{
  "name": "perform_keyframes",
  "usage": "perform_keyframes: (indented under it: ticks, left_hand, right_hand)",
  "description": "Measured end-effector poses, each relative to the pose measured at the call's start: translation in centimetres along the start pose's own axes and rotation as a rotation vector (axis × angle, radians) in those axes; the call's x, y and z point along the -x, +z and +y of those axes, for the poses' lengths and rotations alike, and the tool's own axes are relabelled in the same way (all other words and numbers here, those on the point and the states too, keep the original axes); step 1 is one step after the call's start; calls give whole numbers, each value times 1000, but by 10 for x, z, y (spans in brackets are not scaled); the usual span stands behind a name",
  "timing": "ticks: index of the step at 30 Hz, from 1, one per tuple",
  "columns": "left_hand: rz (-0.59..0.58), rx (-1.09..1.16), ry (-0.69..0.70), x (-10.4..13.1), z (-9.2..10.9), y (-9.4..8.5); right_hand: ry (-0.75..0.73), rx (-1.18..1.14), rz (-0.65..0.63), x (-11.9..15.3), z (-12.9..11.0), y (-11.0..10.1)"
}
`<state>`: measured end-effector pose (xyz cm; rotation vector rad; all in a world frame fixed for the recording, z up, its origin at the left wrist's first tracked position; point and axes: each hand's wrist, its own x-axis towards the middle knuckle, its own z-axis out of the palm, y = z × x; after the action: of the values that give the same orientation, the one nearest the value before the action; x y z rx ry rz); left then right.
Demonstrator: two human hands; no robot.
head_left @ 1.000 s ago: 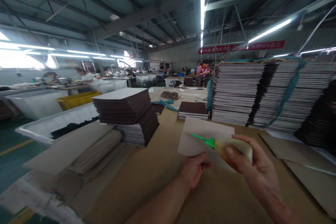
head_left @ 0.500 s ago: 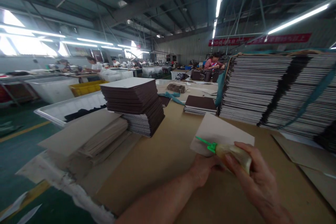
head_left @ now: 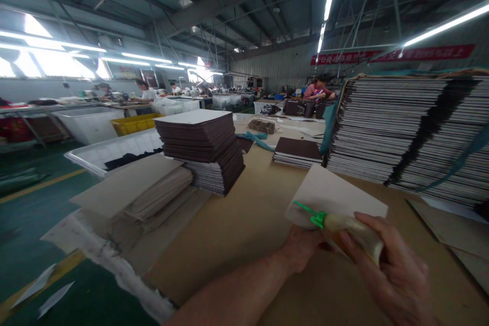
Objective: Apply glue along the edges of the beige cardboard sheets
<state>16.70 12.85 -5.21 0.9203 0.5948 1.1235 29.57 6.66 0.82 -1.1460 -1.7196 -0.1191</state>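
My right hand is wrapped round a pale, translucent glue bottle with a green nozzle. The nozzle points left, over the near left part of a light grey board. Whether its tip touches the board, I cannot tell. Beneath the bottle, my left hand grips the near edge of the board and holds it tilted above the brown table. Its fingertips are partly hidden by the board and bottle.
Dark boards form a tall stack at centre left, beside loose grey sheets. A small stack of dark boards lies beyond the held board. Large bundled boards rise at right. Behind, a person in pink sits working.
The whole view has shifted, so the scene sits further right in the lower part. Both hands keep their hold on the board and bottle, with little other visible movement.
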Motion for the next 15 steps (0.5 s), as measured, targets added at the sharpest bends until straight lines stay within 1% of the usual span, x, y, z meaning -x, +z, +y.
perform_keyframes:
  ticks: [1,3,5,8,10,15]
  left_hand:
    - [-2,-7,4,0,0,0]
    - [32,-27,10,1,2,1]
    - [63,-34,23,2,4,1]
    - [60,-30,4,2,5,3]
    - [56,-24,-14,1,5,3]
    - [81,18,-2,0,3,1]
  right_hand:
    - [6,-4,-15,1,0,0]
    - [9,-35,-84,2,-1,0]
    - [-20,-53,-126,3,-2,0]
    - [-72,-20,-74,2,-3,-1]
    - [-70,8,-50,1,-4,-1]
    - [-90,-28,-134,3,-5,0]
